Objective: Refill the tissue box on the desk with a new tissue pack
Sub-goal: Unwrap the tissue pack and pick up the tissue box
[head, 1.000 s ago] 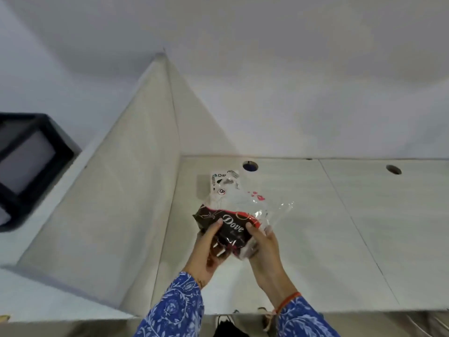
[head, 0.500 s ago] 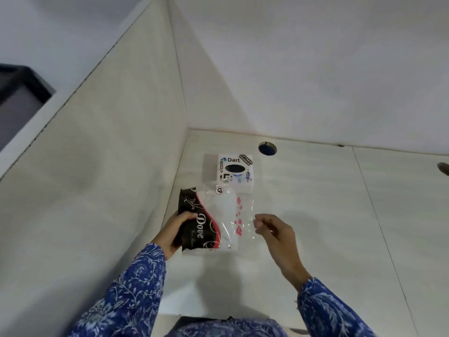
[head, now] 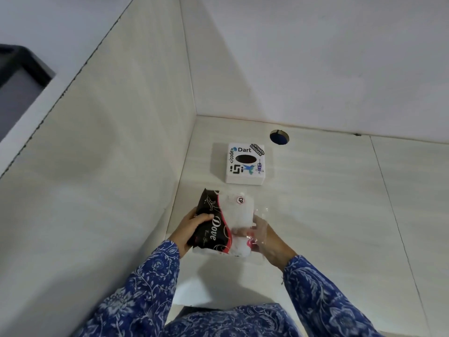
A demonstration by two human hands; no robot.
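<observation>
Both hands back on the tissue pack, box waiting beyond.
On the pale wood-grain table [head: 315, 215], the white square stickered tissue box [head: 245, 164] sits far, untouched; the black-and-clear plastic tissue pack [head: 218, 224] is gripped again by left hand [head: 192, 227] and right hand [head: 264, 237], which was free a moment ago, likely opening the wrapper.

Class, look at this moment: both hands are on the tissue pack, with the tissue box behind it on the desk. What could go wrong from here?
1. The left hand and right hand pull the tissue pack open in mid-air; loose tissues might spill onto the desk.
2. The tissue box shows only a small oval opening on top, so forcing tissues through it could crumple them.
</observation>
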